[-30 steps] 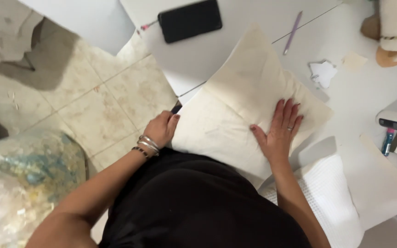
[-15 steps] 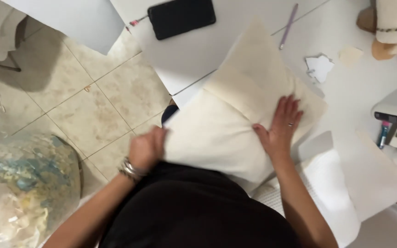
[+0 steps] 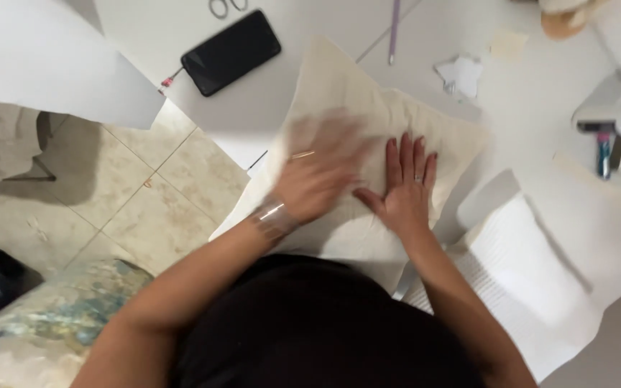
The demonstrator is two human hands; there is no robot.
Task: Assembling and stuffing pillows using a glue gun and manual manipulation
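Note:
A cream pillow [image 3: 346,93] lies on the white table [image 3: 296,65], hanging over its near edge. My right hand [image 3: 402,190] rests flat on the pillow's middle, fingers spread, a ring on one finger. My left hand [image 3: 318,169] is blurred with motion over the pillow just left of the right hand, palm down, with bracelets at the wrist. Neither hand holds anything.
A black phone [image 3: 231,52] with a cable lies at the table's far left, scissors [image 3: 228,7] beyond it. A purple pen [image 3: 394,25] and white paper scraps [image 3: 460,75] sit further back. White ribbed fabric [image 3: 519,266] lies right of me. Tiled floor [image 3: 145,194] is at left.
My left hand has swept from the pillow's left edge up onto its top, close to the right hand. The right hand stays pressed on the pillow.

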